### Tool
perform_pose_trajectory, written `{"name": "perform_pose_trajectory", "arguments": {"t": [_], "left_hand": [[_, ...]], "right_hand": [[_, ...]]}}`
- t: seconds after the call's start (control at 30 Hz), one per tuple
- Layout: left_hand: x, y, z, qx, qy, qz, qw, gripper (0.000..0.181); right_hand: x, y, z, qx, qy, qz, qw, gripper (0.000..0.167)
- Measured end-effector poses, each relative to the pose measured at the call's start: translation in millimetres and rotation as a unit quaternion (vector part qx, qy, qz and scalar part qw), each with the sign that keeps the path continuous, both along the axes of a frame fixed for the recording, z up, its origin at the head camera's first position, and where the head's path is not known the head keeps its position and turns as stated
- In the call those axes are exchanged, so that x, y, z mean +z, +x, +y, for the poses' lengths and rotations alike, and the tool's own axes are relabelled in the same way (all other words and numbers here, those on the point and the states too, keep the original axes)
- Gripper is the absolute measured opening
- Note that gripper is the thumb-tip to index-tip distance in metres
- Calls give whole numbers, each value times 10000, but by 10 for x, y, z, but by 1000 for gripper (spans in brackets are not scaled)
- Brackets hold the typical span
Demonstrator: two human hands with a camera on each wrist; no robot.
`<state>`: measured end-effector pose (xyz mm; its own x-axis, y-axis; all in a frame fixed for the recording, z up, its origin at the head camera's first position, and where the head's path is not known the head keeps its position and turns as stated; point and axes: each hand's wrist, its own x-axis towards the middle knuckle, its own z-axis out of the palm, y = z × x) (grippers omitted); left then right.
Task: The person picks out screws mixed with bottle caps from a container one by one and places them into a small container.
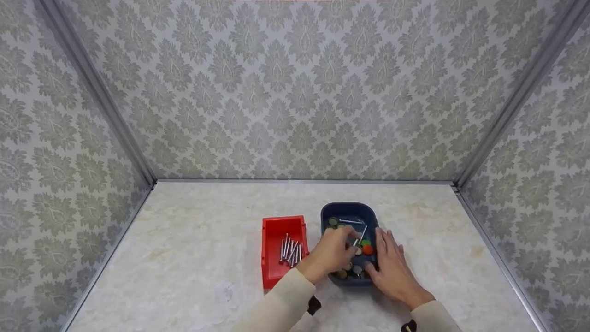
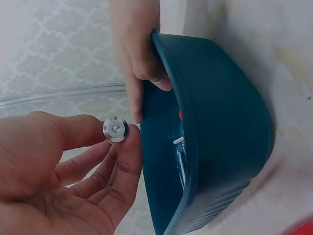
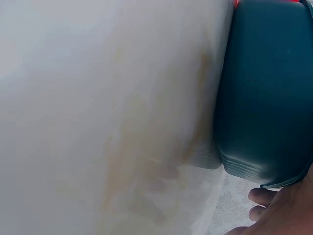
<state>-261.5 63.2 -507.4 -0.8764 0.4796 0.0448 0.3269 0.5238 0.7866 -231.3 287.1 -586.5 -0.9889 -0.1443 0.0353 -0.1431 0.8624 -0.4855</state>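
With our left hand (image 1: 329, 251) we are pinching a round-headed silver metal bolt (image 2: 116, 129) over the dark-blue plastic tub (image 2: 230, 112), probably to separate it from the small coloured discs (image 1: 367, 249) inside, while our right hand (image 1: 394, 269) is gripping the tub's rim, seemingly for steadying it.

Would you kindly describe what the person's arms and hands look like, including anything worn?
The left hand and the right hand wear no gloves. A plain cream left sleeve and a matching cream right sleeve end near the hands. Small black pieces show by both sleeve ends; what these are, I cannot tell.
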Motion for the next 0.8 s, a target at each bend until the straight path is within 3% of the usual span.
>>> {"name": "perform_pose_trajectory", "arguments": {"t": [0.17, 0.37, 0.63, 0.8], "left_hand": [[37, 16, -98, 236, 280, 134, 9992, 26], [56, 20, -250, 619, 478, -4, 9969, 29], [-16, 21, -423, 984, 847, 249, 9912, 26], [-70, 26, -517, 1223, 859, 116, 9887, 29]], "right_hand": [[6, 3, 6, 10, -1, -29, 10000, 99], [2, 7, 9, 16, -63, 5, 10000, 99], [-13, 24, -8, -52, -175, -45, 9998, 99], [-29, 28, -13, -77, -272, -4, 9996, 99]]}}
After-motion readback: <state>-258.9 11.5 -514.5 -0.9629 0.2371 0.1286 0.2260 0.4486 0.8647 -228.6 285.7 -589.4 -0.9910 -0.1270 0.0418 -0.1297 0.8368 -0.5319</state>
